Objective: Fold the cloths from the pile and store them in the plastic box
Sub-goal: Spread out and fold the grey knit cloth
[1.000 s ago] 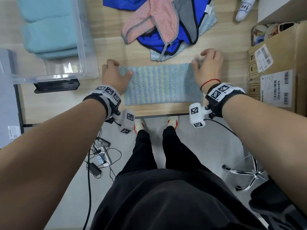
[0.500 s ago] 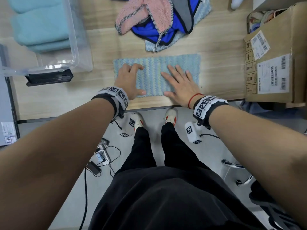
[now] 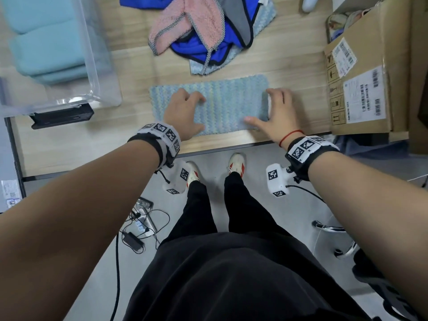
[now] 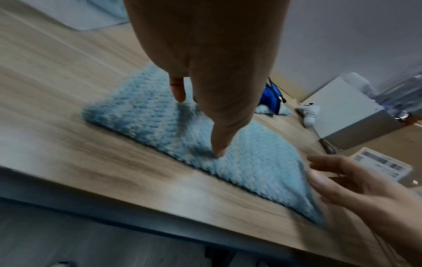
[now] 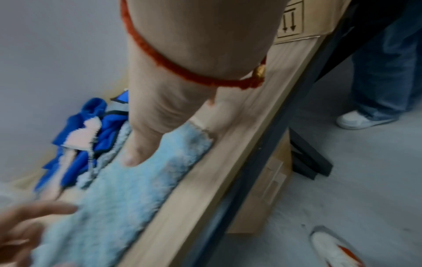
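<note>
Our left hand (image 3: 183, 113) presses bent fingertips onto the blue towel (image 3: 227, 105) on the desk (image 3: 294, 72), its grip holding nothing; our right hand (image 3: 273, 117), grip wide, spans the towel's right end.

- We see white shipping labels (image 3: 364, 98) with barcodes on the cardboard box (image 3: 379, 54); their print is too small for us to read.
- The box side carries printed handling signs (image 3: 334, 96), among them a pair of arrows (image 5: 289, 27).
- Black-and-white square code markers (image 3: 165, 133) cover both wrist bands (image 3: 324, 147).
</note>
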The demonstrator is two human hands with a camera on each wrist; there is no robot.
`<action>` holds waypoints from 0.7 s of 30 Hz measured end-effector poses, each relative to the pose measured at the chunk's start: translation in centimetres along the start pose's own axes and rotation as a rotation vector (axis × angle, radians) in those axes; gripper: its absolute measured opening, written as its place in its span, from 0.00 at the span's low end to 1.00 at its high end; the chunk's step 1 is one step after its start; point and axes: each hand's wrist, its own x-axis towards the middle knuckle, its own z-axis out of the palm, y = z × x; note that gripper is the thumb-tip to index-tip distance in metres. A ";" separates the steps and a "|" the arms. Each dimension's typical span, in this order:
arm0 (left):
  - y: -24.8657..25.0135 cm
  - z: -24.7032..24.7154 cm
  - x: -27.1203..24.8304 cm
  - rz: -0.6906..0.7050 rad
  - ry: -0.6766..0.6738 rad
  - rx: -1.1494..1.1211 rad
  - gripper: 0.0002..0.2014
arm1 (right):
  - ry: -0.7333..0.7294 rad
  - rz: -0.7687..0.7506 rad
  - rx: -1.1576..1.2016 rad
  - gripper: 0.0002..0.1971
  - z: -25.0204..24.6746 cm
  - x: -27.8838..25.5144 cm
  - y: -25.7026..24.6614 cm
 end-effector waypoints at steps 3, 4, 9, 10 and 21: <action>2.0 1.1 0.5 0.088 -0.085 -0.054 0.23 | -0.008 0.128 0.011 0.44 0.3 0.6 -1.5; 2.5 1.6 0.7 0.100 -0.120 -0.050 0.23 | -0.026 0.172 -0.007 0.42 0.5 0.8 -1.9; 2.8 3.0 0.6 0.071 -0.159 0.010 0.30 | -0.064 0.332 0.094 0.33 0.9 1.6 -3.0; 2.8 3.0 0.6 0.065 -0.160 0.017 0.30 | -0.090 0.355 0.100 0.27 0.8 1.8 -3.2; 2.5 1.6 0.3 0.043 -0.154 -0.122 0.28 | -0.082 0.284 0.414 0.13 0.0 2.3 -4.8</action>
